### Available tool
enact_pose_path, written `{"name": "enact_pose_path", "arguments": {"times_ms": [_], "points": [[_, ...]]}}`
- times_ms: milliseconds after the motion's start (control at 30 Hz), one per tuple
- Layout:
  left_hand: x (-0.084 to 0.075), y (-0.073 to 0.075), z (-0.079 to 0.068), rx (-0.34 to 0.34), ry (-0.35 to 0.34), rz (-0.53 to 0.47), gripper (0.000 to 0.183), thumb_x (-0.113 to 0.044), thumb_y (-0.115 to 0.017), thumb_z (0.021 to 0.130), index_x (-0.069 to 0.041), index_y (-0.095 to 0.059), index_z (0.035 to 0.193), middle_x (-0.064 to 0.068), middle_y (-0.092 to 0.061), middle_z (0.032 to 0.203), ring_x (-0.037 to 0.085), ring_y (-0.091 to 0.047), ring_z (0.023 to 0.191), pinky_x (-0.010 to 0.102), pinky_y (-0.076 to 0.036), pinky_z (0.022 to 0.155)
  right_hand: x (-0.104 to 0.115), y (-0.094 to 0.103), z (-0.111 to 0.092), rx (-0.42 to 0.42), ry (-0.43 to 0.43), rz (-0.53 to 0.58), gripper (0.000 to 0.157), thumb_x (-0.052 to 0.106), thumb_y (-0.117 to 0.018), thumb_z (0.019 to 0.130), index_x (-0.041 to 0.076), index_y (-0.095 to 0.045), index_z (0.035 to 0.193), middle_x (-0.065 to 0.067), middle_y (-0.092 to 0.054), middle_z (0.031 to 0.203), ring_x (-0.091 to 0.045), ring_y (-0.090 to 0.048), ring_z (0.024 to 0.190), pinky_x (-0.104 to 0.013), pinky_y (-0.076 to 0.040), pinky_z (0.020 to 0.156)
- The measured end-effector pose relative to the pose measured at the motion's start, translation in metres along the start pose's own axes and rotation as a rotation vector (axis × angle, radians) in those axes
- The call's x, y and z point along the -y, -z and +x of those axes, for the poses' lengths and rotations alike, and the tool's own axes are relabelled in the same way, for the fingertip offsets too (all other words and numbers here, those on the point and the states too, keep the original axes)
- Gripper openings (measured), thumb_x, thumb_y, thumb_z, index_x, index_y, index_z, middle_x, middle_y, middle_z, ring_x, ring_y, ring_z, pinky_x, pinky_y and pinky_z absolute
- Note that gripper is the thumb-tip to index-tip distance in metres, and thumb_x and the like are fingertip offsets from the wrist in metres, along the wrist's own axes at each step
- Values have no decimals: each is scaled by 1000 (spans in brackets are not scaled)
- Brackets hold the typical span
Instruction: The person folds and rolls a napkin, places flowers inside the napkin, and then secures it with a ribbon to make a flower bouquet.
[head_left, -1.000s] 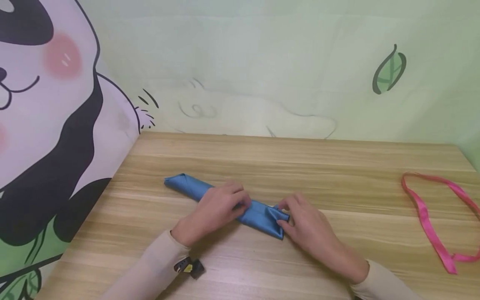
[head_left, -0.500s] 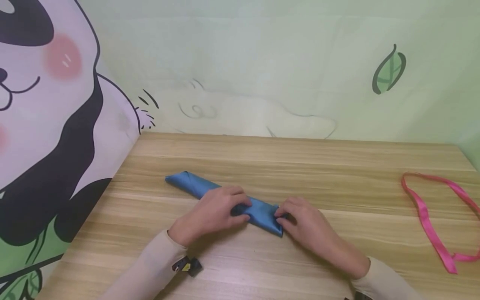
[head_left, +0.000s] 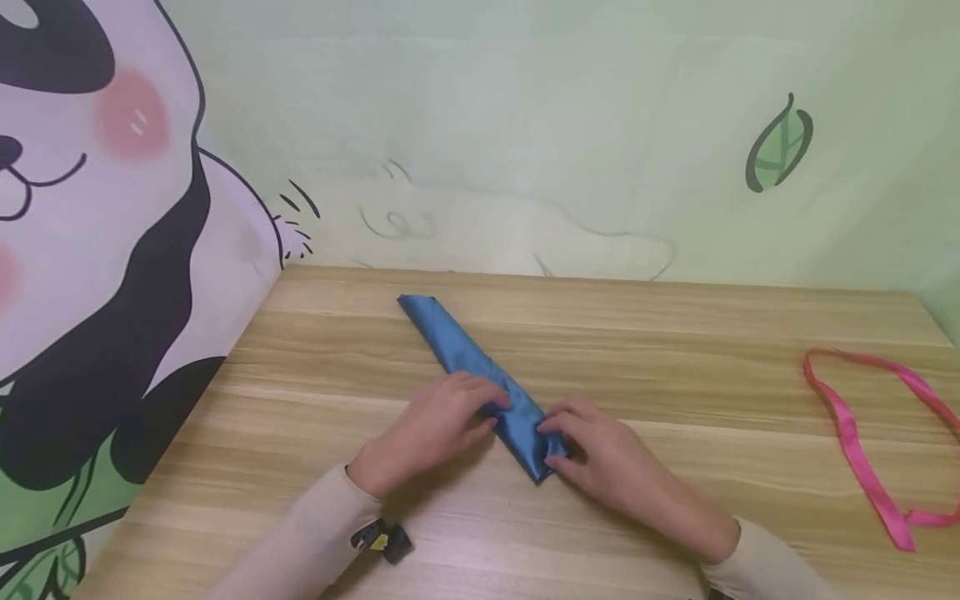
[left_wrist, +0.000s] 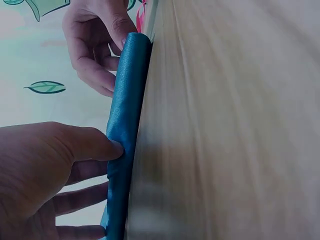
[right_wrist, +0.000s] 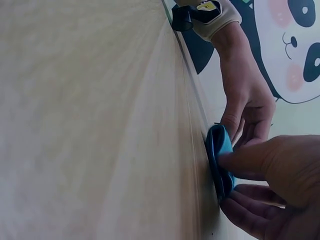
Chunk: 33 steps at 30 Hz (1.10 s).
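A shiny blue cloth (head_left: pixel 453 337), folded into a long flat strip, lies slantwise on the table, its far end pointing up and left in the head view. My left hand (head_left: pixel 438 421) holds it around the middle; in the left wrist view the thumb presses its near side and the fingers reach along the other. At the near end my right hand (head_left: pixel 611 454) pinches the folded edge. The right wrist view shows the layered cloth end (right_wrist: pixel 219 160) between that thumb and the fingers. Part of the strip is hidden under both hands.
A pink ribbon (head_left: pixel 851 446) lies in a loose loop at the right of the wooden table (head_left: pixel 675 350). Behind stands a pale green backdrop (head_left: pixel 525 125) with a leaf drawing, and a panda picture (head_left: pixel 150 208) borders the left side.
The blue strip has turned clockwise, its far end swinging up and right toward the back of the table. Its near end has shifted slightly left. Both hands stay on it.
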<state>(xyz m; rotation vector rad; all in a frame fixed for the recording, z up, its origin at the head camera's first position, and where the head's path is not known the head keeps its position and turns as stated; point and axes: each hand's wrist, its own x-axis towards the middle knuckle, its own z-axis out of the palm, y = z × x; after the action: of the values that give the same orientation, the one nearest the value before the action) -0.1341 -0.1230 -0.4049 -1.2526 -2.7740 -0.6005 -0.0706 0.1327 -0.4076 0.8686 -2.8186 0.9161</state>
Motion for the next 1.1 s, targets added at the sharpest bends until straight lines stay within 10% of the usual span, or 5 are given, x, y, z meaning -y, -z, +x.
{"name": "enact_pose_path", "arguments": {"times_ms": [400,1100], "points": [[-3,-5,1,-95,76,25,36,-23,-86,91,-7,-74,121,15,-65,133,33,-63,121,47,-55,100,0,-1,-1,43,82,10,21,16,-78,97,9,-74,117,0,-71,107,-10,-65,91,-34,-59,81],[0,-12,5,40,80,-90,47,-40,-83,93,-15,-73,132,8,-62,145,29,-56,136,49,-45,112,-3,-4,-8,38,56,-27,36,30,-86,92,13,-71,120,-3,-64,133,-26,-59,128,-47,-51,107]]}}
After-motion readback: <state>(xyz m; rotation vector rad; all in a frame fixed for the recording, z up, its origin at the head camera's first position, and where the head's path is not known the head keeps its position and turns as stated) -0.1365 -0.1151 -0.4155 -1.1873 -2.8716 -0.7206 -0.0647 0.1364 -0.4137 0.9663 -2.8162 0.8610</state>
